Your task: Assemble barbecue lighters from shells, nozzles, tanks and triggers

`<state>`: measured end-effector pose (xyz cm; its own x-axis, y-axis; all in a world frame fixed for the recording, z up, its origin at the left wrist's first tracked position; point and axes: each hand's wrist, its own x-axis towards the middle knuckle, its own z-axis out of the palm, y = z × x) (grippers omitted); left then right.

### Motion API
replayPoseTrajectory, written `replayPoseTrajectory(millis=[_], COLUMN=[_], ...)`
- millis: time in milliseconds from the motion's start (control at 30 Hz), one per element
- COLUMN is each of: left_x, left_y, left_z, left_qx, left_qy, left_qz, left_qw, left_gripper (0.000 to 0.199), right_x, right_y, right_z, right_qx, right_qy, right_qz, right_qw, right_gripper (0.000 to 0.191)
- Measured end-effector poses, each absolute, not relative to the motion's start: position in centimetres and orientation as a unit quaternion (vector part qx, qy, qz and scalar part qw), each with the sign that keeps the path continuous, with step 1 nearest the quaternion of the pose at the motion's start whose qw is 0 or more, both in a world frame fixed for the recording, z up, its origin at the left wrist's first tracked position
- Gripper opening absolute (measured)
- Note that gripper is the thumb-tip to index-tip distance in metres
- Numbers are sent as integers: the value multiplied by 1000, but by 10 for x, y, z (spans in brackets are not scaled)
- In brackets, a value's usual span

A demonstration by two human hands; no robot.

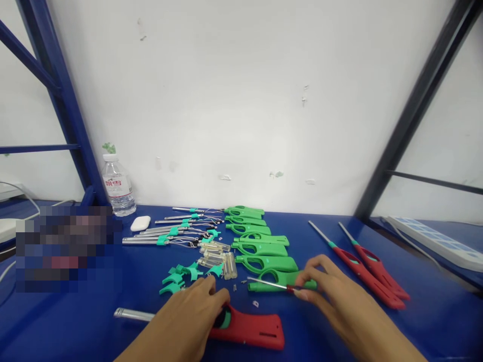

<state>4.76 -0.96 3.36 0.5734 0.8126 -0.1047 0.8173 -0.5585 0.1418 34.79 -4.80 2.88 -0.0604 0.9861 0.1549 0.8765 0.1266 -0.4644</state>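
Observation:
My left hand [196,311] is closed over the middle of a red long-necked gas lighter [260,329] lying near the table's front; its metal tube points left, and my fingers hide part of the green trigger. In my right hand [324,281] is a thin screwdriver [269,283], pinched by its dark red handle with the shaft pointing left, above a green lighter casing [264,288]. Several more green lighter casings [264,249] form a column behind it. Teal triggers [194,271] and clear fuel tanks [229,265] lie beyond my left hand. A tiny pale part [255,303] rests between my hands.
Metal lighter tubes with wires [151,241] lie in a row at the back left, near a white case [140,223] and a water bottle [118,188]. Two red lighters [362,274] lie at right. Blue frame posts [64,105] flank the blue table [75,322].

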Motion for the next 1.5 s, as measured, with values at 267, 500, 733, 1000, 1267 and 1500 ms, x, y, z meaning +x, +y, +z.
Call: replayPoseTrajectory(millis=[267,500,733,1000,1267,1500], left_x=[60,77,77,75,75,72], left_y=[-7,10,14,14,13,15], left_z=[39,30,27,19,22,17], left_qx=[878,859,846,847,848,853], left_qy=[471,506,519,514,517,507], left_qz=[11,45,74,88,71,85], left_qw=[78,65,95,99,93,90], left_gripper=[57,35,20,26,26,30], right_x=[349,351,347,342,339,341], right_y=[-47,-46,-48,-47,-49,-51], right_z=[29,30,29,35,39,39], right_qx=[-635,-627,-631,-650,-645,-645], right_qy=[-712,-704,-682,-652,-671,-675], right_qz=[82,83,86,111,103,124], right_qw=[288,325,361,375,352,336], right_gripper=[25,20,18,21,19,17])
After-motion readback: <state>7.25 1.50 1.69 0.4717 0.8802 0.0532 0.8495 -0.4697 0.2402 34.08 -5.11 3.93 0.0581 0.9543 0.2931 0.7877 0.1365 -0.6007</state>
